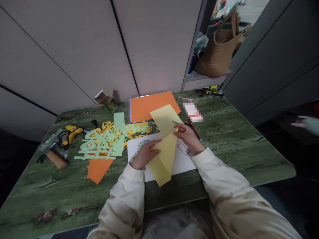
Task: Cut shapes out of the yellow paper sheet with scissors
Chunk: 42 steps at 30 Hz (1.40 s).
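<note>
Head view: what could go wrong over that green table [234, 142]?

Above the white sheet [180, 162], the yellow paper [167, 149] might tear if pulled unevenly. It looks pale, long, folded.

Hands?

Left hand [144, 154]: finger and thumb spread on it, grip unclear. Right hand [188, 137]: holding a pointed metal tool [174, 122].

on my feed, the yellow paper [166, 156] and left hand [145, 154] hide part of the white sheet [181, 166]. the right hand [188, 137] covers most of a pointed tool [174, 122]; i can't name it. a pink-and-white item [192, 111] is pixelated, lettering on a green can [111, 106] unreadably small, the sleeves [221, 172] cut by the bottom edge.
</note>
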Tool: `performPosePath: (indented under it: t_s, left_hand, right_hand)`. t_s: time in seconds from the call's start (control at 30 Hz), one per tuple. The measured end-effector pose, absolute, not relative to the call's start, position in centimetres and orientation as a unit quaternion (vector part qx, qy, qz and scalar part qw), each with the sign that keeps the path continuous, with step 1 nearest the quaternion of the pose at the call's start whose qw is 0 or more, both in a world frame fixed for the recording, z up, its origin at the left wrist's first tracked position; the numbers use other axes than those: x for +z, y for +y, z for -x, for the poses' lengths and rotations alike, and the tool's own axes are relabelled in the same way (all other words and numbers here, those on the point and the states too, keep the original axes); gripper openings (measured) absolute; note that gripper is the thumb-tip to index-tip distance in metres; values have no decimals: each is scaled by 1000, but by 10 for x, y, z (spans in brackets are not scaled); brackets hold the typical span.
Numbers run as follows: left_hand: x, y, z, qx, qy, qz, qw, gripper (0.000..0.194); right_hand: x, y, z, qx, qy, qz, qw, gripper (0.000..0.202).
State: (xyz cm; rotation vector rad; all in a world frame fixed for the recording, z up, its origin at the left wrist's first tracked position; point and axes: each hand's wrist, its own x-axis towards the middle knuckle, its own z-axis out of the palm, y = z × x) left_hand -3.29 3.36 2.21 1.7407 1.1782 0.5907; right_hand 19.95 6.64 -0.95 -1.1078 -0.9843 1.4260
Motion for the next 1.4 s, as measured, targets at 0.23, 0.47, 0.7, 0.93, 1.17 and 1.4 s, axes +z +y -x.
performPosePath:
  t_s: [0.23, 0.47, 0.7, 0.93, 1.17, 1.4]
  left_hand:
    - [26, 31, 31, 258, 490, -703, 445, 44]
    - [23, 31, 27, 261, 508, -706, 420, 44]
    - [27, 29, 28, 261, 500, -713, 417, 43]
    - [23, 31, 31, 262, 503, -711, 415, 43]
    - [25, 30, 31, 268, 497, -710, 421, 42]
    - [24, 30, 32, 272, 496, -706, 427, 43]
  right_hand:
    - [6, 57, -196, 672, -376, 433, 468, 43]
    - [0, 56, -190, 683, -375, 469, 416, 50]
    - [3, 55, -192, 668, -391, 470, 424, 45]
    - [6, 54, -192, 669, -389, 466, 429, 41]
    - [4, 56, -196, 673, -387, 431, 459, 31]
    - [5, 58, -198, 663, -391, 441, 461, 31]
